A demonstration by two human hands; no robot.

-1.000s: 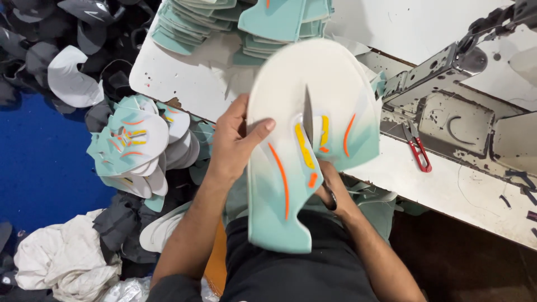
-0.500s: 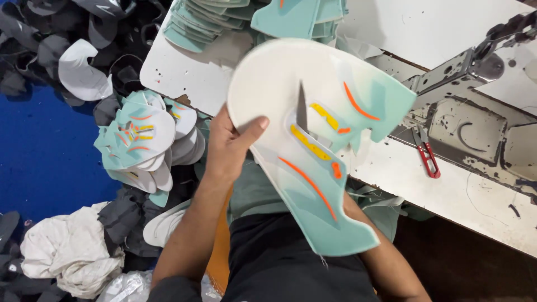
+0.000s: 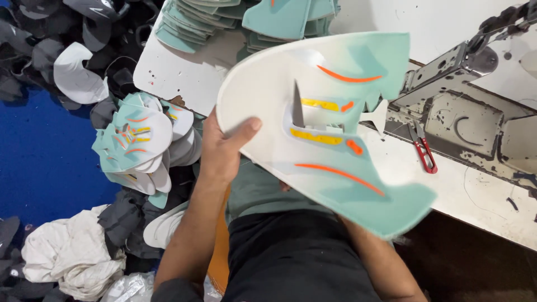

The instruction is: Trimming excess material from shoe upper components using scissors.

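I hold a large flat shoe upper (image 3: 263,95) up in front of me, white fading to teal, with orange and yellow stripes and a grey pointed tab in the middle. My left hand (image 3: 224,148) grips its left edge, thumb lying on the white face. My right forearm (image 3: 369,246) runs up behind the piece, which hides my right hand. The piece lies slanted, with its teal end pointing down to the right.
A pile of matching uppers (image 3: 134,140) sits at my left, over dark pieces and a white cloth (image 3: 67,257). More teal stacks (image 3: 190,22) lie on the white table (image 3: 168,72). A sewing machine (image 3: 470,117) and red-handled snips (image 3: 424,151) are at the right.
The upper has turned from nearly upright to slanting down to the right. My left hand has kept its grip on the edge, and my right hand has slipped out of sight behind it.
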